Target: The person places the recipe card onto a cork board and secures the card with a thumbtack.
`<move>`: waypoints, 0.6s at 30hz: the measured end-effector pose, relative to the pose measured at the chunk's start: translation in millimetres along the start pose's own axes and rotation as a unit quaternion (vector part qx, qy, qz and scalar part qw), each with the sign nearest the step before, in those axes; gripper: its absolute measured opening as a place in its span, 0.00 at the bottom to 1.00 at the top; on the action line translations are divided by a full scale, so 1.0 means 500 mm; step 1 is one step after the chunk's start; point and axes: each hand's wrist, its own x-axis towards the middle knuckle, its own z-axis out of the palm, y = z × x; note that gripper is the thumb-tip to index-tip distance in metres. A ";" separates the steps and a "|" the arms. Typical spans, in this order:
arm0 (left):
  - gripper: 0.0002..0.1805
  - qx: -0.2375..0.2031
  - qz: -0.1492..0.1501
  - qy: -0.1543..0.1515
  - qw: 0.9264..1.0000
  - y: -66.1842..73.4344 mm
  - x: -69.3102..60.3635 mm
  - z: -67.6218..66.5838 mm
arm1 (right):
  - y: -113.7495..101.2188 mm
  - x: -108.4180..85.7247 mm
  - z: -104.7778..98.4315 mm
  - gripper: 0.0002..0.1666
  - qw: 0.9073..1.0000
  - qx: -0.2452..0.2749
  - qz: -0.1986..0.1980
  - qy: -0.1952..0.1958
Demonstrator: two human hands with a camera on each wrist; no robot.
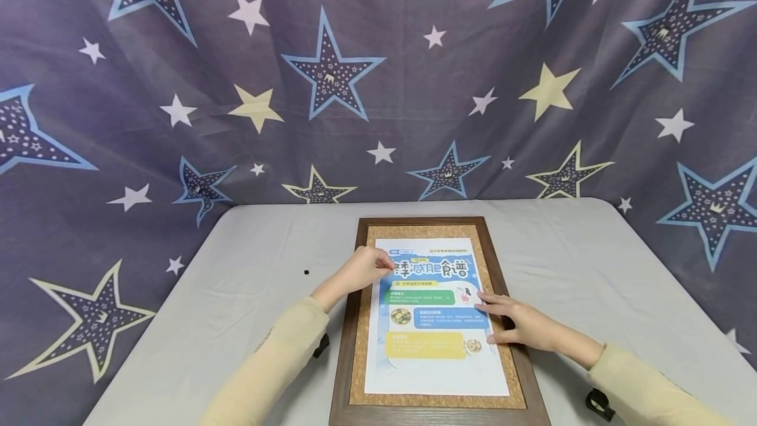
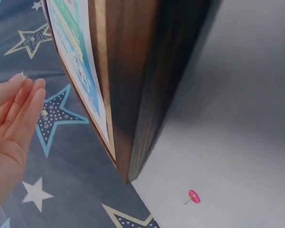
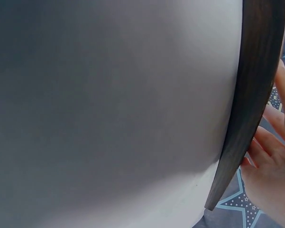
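Poster: I'm prob fixing it to corkboard; next move's likely calling for pinning upper L, keeping it flat. It's lying there under L grip (hovering near upper L, fingertips bunched, can't tell if holding) & R grip (released, resting at R edge).

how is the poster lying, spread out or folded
Spread out: the poster lies open on the corkboard, all four corners showing in the head view.
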 end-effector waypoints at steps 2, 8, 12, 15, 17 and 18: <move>0.05 0.000 -0.002 -0.002 1.000 0.002 0.007 0.000 | 0.000 0.000 0.000 0.37 1.000 0.000 0.000 -0.001; 0.05 0.005 -0.008 -0.012 1.000 0.013 0.027 -0.002 | -0.004 -0.001 -0.003 0.37 1.000 0.004 0.002 0.001; 0.06 -0.007 -0.020 -0.031 0.999 0.024 0.041 0.001 | -0.004 -0.001 -0.003 0.37 1.000 0.002 0.005 0.001; 0.06 -0.005 -0.028 -0.043 0.999 0.027 0.051 0.006 | -0.004 -0.001 -0.002 0.37 1.000 -0.001 0.003 0.002; 0.05 0.004 -0.030 -0.044 0.999 0.029 0.057 0.010 | -0.003 -0.001 -0.002 0.37 1.000 -0.003 0.000 0.003; 0.05 0.011 -0.030 -0.044 0.999 0.029 0.061 0.013 | -0.003 -0.001 -0.002 0.37 1.000 -0.003 -0.002 0.004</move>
